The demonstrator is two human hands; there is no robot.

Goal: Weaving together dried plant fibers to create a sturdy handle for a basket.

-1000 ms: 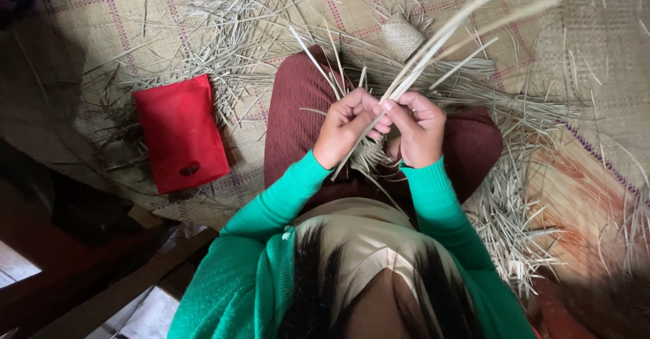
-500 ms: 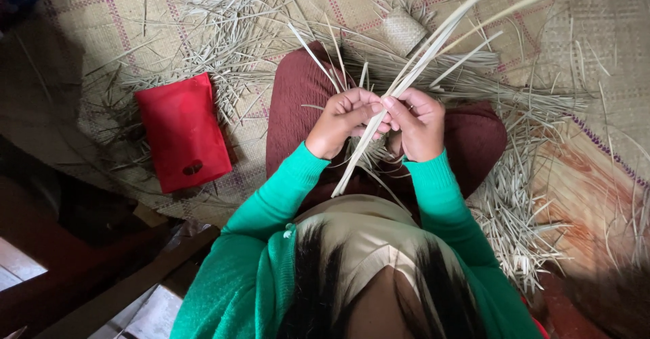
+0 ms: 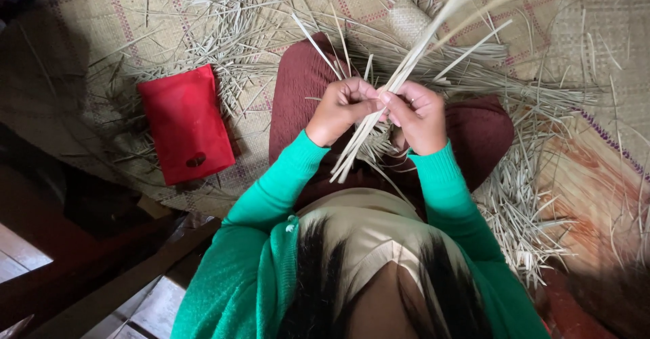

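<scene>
**A:** Scanning from the left edge: a flat red pouch [image 3: 186,124], rectangular and soft-looking, lies on the woven straw mat [image 3: 88,34]. Loose dry straw litter [image 3: 223,21] fans out above it.

**B:** Yep, and at frame centre the left hand [image 3: 340,109] and right hand [image 3: 418,114] are pressed close together, fingers curled, both pinching one bundle of pale flat strips [image 3: 399,82].

**A:** Bundle's stiff, thin, ribbon-like. Long axis runs diagonally, lower ends near the wrists, tips splaying toward the upper right.

**B:** Maroon cloth [image 3: 301,88] sits under the hands, more straw heaped at lower right.
</scene>
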